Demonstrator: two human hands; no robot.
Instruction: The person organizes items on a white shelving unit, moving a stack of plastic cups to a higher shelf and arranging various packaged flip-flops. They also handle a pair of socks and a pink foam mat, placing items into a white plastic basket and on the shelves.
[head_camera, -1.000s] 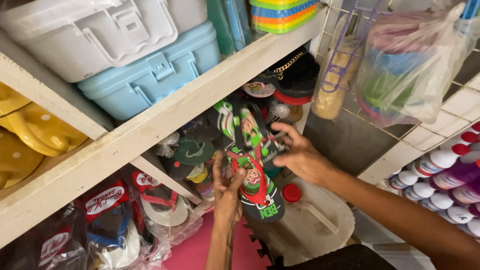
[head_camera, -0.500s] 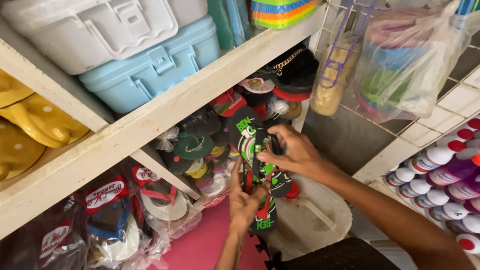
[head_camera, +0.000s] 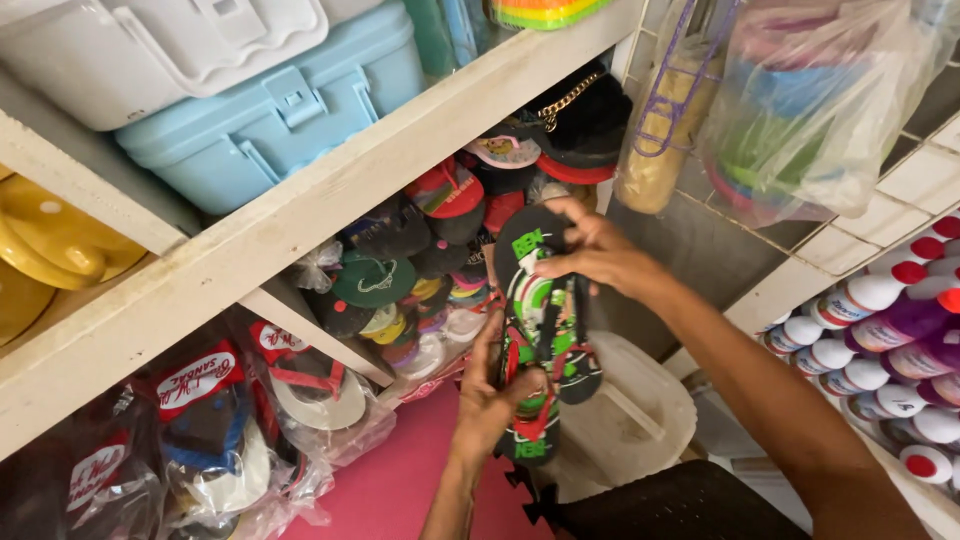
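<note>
A pair of black flip-flops with green, white and red prints and red-black straps hangs upright in front of a shelf compartment. My right hand grips the top end of the pair. My left hand holds the lower part, fingers among the straps. Behind them the compartment is packed with more small flip-flops in several colours.
A wooden shelf board carries a light blue plastic box and a white box. Bagged sandals lie lower left. A white bucket lid sits below. Clear bags hang at right, over rows of bottles.
The flip-flops have been turned more upright and pressed together as a pair. My right hand moved up to their top end; my left hand stayed at the lower part.
</note>
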